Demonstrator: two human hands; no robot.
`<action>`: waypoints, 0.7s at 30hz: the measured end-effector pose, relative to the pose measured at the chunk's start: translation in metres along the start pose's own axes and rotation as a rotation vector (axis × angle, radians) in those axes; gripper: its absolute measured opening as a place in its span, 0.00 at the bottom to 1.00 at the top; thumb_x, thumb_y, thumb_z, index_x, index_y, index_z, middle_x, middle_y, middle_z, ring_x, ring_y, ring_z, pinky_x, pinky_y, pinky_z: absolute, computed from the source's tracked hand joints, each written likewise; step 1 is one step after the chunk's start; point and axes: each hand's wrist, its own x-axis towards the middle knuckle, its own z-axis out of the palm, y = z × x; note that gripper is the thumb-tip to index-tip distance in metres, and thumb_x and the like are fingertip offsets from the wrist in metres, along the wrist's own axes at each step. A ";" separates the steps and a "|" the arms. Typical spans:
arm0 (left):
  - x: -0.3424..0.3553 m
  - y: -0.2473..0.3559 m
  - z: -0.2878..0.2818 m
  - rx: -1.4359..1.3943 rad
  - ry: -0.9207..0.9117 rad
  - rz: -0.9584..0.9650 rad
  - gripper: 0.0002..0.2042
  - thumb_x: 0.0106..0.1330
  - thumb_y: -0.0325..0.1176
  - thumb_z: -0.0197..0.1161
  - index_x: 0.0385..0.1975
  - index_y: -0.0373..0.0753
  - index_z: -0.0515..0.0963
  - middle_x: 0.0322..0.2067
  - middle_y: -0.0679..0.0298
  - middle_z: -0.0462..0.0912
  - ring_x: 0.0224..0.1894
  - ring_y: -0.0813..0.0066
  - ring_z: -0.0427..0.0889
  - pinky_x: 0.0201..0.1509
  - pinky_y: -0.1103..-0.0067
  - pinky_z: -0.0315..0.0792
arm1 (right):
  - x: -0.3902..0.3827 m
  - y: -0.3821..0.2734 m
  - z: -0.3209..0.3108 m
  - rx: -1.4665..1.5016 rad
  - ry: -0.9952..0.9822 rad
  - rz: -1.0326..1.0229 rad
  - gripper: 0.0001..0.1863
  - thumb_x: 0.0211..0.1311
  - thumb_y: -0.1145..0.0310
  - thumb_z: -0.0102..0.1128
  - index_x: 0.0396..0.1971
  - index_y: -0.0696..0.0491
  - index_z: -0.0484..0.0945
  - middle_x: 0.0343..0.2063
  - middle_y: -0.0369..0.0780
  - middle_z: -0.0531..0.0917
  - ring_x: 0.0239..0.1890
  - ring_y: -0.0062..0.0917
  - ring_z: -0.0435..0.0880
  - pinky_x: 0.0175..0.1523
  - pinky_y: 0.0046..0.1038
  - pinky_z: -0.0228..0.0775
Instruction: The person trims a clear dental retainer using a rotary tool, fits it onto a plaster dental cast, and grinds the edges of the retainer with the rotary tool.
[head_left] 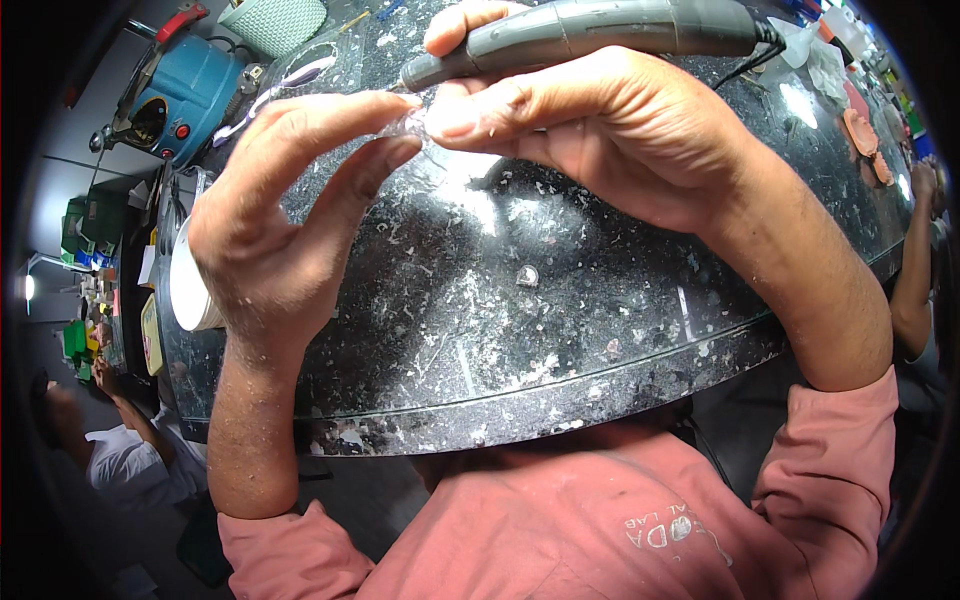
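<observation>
My right hand [640, 140] is closed around a grey rotary handpiece [600, 28], whose narrow end points left and whose black cord [765, 45] trails off at the right. Between the thumb and forefinger of my left hand [270, 225] is a small clear piece [414, 124]; fingers cover most of it, so its exact kind is unclear. My right thumb tip rests against or right beside this piece. The handpiece's tip lies just above my left fingertips, and whether it touches the piece cannot be made out.
White shavings speckle the dark worktop [560, 330], with one small whitish bit [527, 275] in the middle. A white tub [190, 280] stands left of my left hand. Beyond are a blue machine [190, 95] and a pale basket [275, 22]. Pinkish moulds [865, 140] lie right. People sit on both sides.
</observation>
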 end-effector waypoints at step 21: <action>-0.004 0.001 0.011 -1.260 -0.086 -0.759 0.16 0.68 0.37 0.53 0.44 0.29 0.74 0.39 0.52 0.80 0.39 0.72 0.80 0.45 0.78 0.73 | 0.009 0.002 -0.017 -0.738 -0.294 -0.733 0.14 0.59 0.79 0.56 0.45 0.59 0.71 0.45 0.39 0.75 0.44 0.17 0.77 0.47 0.18 0.72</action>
